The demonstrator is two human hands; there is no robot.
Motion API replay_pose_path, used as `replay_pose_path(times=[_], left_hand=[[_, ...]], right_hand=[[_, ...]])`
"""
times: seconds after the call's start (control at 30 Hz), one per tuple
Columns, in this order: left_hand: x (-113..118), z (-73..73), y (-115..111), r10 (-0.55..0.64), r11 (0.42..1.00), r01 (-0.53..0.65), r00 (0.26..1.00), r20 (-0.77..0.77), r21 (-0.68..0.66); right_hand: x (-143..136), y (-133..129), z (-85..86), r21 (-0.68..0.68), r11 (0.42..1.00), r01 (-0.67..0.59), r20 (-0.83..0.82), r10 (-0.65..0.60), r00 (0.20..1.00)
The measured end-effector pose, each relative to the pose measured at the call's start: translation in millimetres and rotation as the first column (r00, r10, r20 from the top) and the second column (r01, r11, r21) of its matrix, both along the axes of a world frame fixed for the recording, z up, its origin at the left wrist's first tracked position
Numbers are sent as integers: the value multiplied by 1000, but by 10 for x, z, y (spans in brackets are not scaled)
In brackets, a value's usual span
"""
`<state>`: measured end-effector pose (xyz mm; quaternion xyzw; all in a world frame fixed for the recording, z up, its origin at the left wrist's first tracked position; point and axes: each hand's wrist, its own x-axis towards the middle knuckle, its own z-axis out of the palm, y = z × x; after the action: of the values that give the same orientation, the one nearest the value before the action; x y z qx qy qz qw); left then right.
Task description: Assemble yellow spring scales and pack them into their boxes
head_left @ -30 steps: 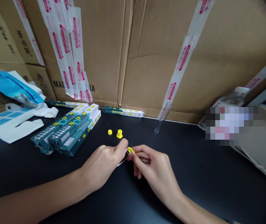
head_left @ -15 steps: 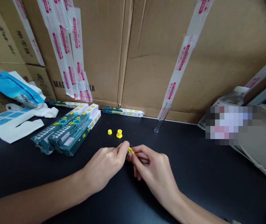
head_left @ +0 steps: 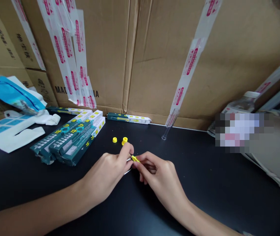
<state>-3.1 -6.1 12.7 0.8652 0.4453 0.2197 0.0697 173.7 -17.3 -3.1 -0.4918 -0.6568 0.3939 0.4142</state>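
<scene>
My right hand (head_left: 158, 170) is closed, pinching a small yellow plastic piece (head_left: 135, 159) between thumb and forefinger. My left hand (head_left: 111, 173) meets it from the left, its fingers closed around a thin metal wire piece (head_left: 128, 171). Part of the wire shows below the left fingers, and a bit of metal reaches the yellow piece; whether they are joined I cannot tell. Just beyond the left fingertips a yellow flanged cap (head_left: 124, 140) stands on the black table (head_left: 191, 196), with a smaller yellow cap (head_left: 114, 140) to its left.
A clear plastic tube (head_left: 168, 127) leans against the cardboard wall (head_left: 164, 65). Several green-and-white boxes (head_left: 78, 141) lie at the left, another long box (head_left: 128, 118) at the back. Further left is a power strip (head_left: 9, 127); at right, a plastic bottle (head_left: 244, 102) and a beige bag (head_left: 274, 147).
The left fingers have shifted and bent at the yellow piece, showing more of the metal wire below them. The yellow piece has moved slightly left. Its angle has changed a little.
</scene>
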Motion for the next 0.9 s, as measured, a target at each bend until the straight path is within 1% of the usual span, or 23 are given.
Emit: replay_pose_path(times=[0.07, 0.13, 0.23, 0.3, 0.4, 0.47, 0.57, 0.63, 0.7, 0.8, 0.9], left_hand=[[-11, 12, 11, 9, 996, 1, 993, 114, -86], [-28, -5, 33, 22, 989, 9, 978, 208, -146], [-62, -52, 71, 68, 988, -24, 952, 297, -150], [-82, -64, 84, 63, 994, -30, 949, 309, -110], [-88, -36, 78, 12, 998, 6, 953, 302, -58], [-74, -2, 63, -22, 998, 40, 944, 330, -47], [-48, 40, 42, -56, 993, 91, 924, 379, -74], [-35, 51, 32, -52, 991, 96, 914, 402, -89], [-28, 48, 25, -33, 993, 77, 913, 406, -92], [-15, 31, 20, -16, 995, 52, 933, 361, -89], [5, 18, 16, -17, 994, 51, 949, 315, -98]], right_hand=[[4, 19, -9, -26, 1000, -2, -41, 1, 999], [6, 34, -17, -53, 999, -11, -96, 6, 995], [11, 53, -16, -80, 997, -10, -188, -6, 982], [18, 64, -4, -98, 995, -5, -249, -20, 968], [38, 81, 27, -120, 992, -38, -324, -3, 946], [57, 87, 56, -117, 989, -86, -368, 38, 929], [84, 83, 98, -91, 986, -138, -414, 89, 906], [97, 75, 115, -99, 983, -157, -430, 101, 897], [102, 72, 120, -130, 975, -181, -448, 105, 888], [100, 88, 111, -183, 963, -196, -478, 87, 874], [96, 118, 86, -209, 962, -173, -455, 61, 889]])
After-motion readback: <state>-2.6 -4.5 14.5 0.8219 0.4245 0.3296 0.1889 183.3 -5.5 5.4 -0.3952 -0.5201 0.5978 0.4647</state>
